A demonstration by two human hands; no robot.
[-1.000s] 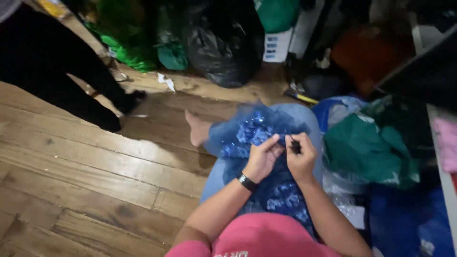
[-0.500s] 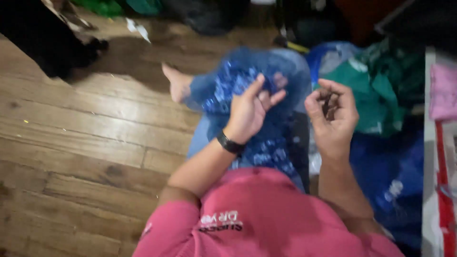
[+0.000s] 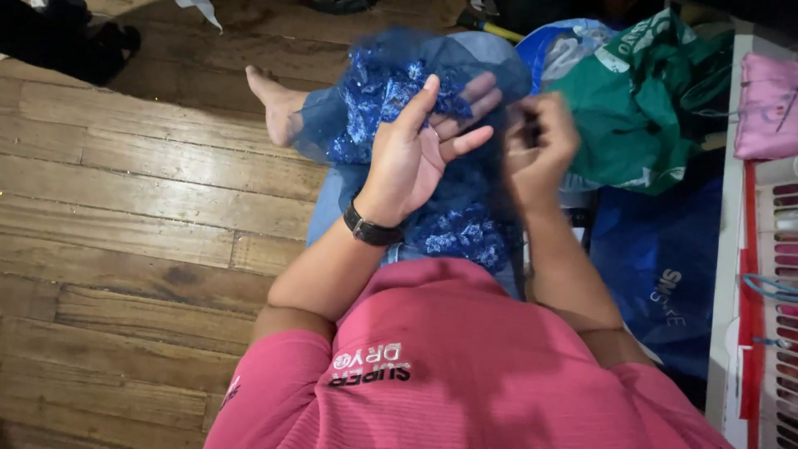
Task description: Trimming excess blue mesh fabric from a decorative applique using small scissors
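**A:** What is nearest the camera?

**B:** A seated person in a pink shirt (image 3: 465, 374), seen from above, with a black watch (image 3: 371, 229) on the left wrist. The left hand (image 3: 424, 141) is raised palm-up, its grip open and fingers spread, resting against sheer blue sequinned fabric (image 3: 391, 91) draped over the lap and knee.

**A:** And the other hand?

**B:** The right hand (image 3: 539, 137) is blurred, its grip curled closed just beside the fabric's edge; what it pinches, if anything, cannot be told.

**A:** What lies beneath?

**B:** A worn wooden plank floor (image 3: 141, 216), glossy where light strikes it. A bare foot (image 3: 274, 96) rests on the boards past the fabric.

**A:** And the room beyond?

**B:** To the right, a green bag (image 3: 648, 100) sits above a dark blue bag (image 3: 665, 274), with a white plastic basket (image 3: 731, 249) at the edge carrying a pink cloth (image 3: 769, 104). At far left, a dark shape (image 3: 66, 37) lies on the floor.
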